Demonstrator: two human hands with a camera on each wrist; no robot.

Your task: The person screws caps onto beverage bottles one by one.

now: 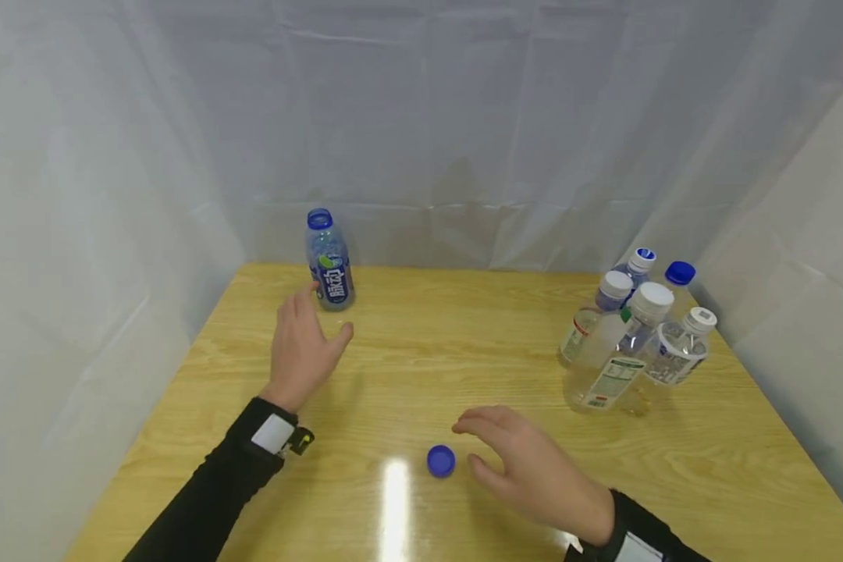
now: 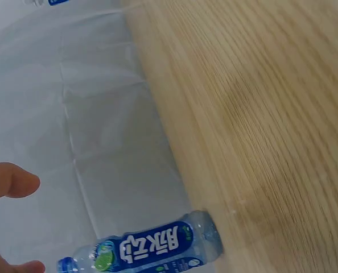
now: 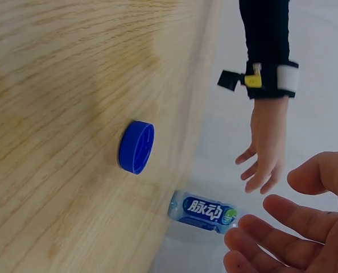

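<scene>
A blue-labelled plastic bottle [image 1: 332, 269] stands upright without a cap near the table's back left; it also shows in the left wrist view [image 2: 157, 247]. My left hand [image 1: 302, 347] hovers just in front of the bottle, thumb spread from the fingers, holding nothing. A blue bottle cap [image 1: 441, 461] lies on the table near the front, its hollow side up. To the right of the cap is my right hand [image 1: 534, 468], held above the table with fingers loosely bent and nothing in them. The right wrist view shows the cap [image 3: 136, 147] apart from those fingers.
Several capped plastic bottles stand grouped at the right of the wooden table [image 1: 407, 367], among them a large clear bottle [image 1: 611, 367] with a white cap and one with a blue cap [image 1: 680, 273]. White sheeting [image 1: 421, 133] hangs behind the table and on both sides.
</scene>
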